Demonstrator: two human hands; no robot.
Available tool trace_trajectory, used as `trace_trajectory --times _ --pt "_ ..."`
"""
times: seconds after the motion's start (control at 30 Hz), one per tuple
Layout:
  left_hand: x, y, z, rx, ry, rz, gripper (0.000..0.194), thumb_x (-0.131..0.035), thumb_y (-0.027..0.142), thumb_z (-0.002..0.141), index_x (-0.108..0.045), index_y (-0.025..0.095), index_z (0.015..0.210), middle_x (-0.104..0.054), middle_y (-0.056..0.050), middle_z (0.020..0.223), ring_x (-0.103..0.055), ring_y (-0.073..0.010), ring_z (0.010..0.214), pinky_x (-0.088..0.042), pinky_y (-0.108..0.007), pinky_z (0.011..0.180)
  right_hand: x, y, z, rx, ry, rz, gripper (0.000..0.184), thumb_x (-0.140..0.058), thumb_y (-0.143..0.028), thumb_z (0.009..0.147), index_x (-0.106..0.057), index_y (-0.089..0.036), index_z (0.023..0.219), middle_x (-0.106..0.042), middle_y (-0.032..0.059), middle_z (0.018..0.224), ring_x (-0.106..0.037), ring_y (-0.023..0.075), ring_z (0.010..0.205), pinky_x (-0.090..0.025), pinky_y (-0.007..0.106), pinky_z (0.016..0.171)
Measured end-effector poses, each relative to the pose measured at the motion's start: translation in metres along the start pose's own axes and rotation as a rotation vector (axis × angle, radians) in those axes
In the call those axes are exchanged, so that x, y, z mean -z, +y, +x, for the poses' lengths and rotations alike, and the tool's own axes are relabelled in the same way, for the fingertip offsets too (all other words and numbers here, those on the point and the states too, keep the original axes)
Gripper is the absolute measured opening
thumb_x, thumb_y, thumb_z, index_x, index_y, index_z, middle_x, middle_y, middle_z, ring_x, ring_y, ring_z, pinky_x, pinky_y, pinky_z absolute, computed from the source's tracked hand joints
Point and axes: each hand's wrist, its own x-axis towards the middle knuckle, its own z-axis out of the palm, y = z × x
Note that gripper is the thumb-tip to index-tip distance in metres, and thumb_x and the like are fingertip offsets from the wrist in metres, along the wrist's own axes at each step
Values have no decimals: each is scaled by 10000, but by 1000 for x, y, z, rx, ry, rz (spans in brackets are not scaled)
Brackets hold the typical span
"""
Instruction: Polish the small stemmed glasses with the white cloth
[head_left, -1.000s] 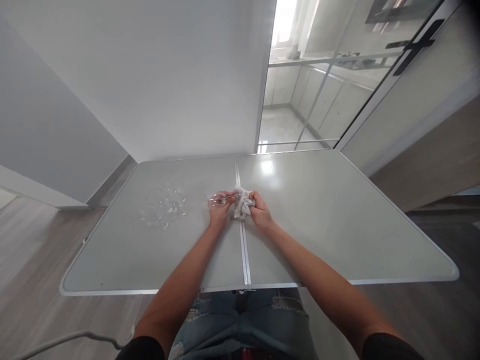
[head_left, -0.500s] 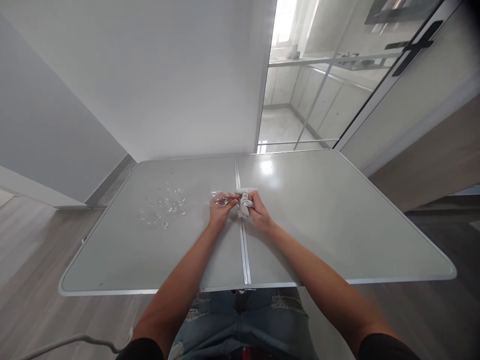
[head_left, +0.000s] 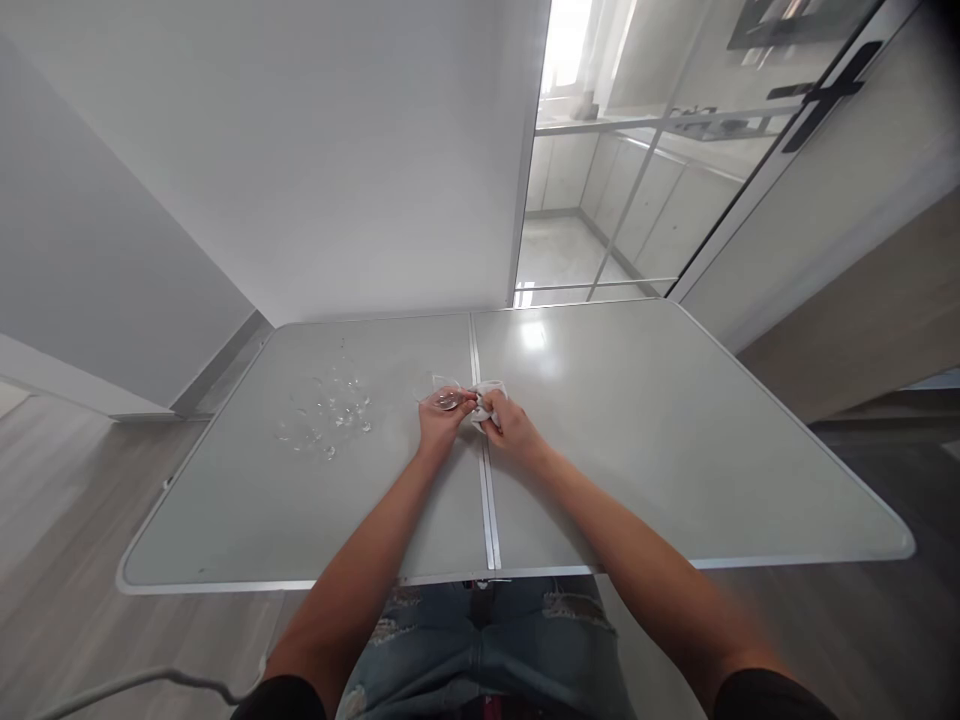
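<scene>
My left hand [head_left: 439,424] is closed on a clear, see-through piece [head_left: 448,399] with a rounded, shiny end; its exact kind is hard to make out. The fingertips pinch its narrow part, which points right. My right hand [head_left: 513,424] grips a crumpled white cloth [head_left: 490,387], bunched around the right end of the clear piece. Both hands meet just above the table's middle seam. To their left lies a loose group of several similar clear pieces [head_left: 330,412] on the tabletop, their outlines faint.
The pale folding table [head_left: 660,450] has a metal rim and a metal seam [head_left: 489,510] down its middle. A white wall [head_left: 360,180] stands behind it. A glass-paned door [head_left: 637,200] is at the back right. A pale cable [head_left: 172,677] runs at the lower left.
My right hand has shifted slightly left, its fingers now wrapped further over the cloth. The cloth has changed its folds, and the clear piece has turned a little in my left hand.
</scene>
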Motion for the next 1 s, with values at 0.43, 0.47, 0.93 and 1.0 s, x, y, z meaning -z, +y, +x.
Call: trace_trajectory --times 0.43,0.47,0.93,1.0 --pt "0 -1 -1 73 -18 -200 356 -937 353 599 -719 162 805 -769 -61 803 -732 -204 768 -589 -350 776 0 -11 3 -334 110 618 234 -600 -423 911 -444 -249 904 -518 -9 881 -500 144 754 -431 272 669" --pt "0 -1 -2 70 -24 -197 358 -936 363 601 -717 162 801 -769 -63 804 -731 -204 766 -590 -350 772 1 -12 4 -396 91 710 250 -614 -441 899 -459 -246 907 -523 -9 877 -505 143 752 -435 269 662" --pt "-5 -6 3 115 -11 -75 375 -902 409 643 -737 153 862 -759 -68 867 -713 -198 818 -556 -319 785 -2 -1 -4 -53 62 -147 122 -533 -256 889 -425 -247 834 -507 -2 783 -453 176 706 -351 284 661" --pt "-7 -6 2 131 -84 -91 408 -864 454 695 -722 162 941 -745 -62 915 -698 -181 833 -541 -292 778 -2 2 -2 -17 42 -223 96 -524 -237 889 -436 -247 852 -536 22 828 -477 201 757 -364 299 697"
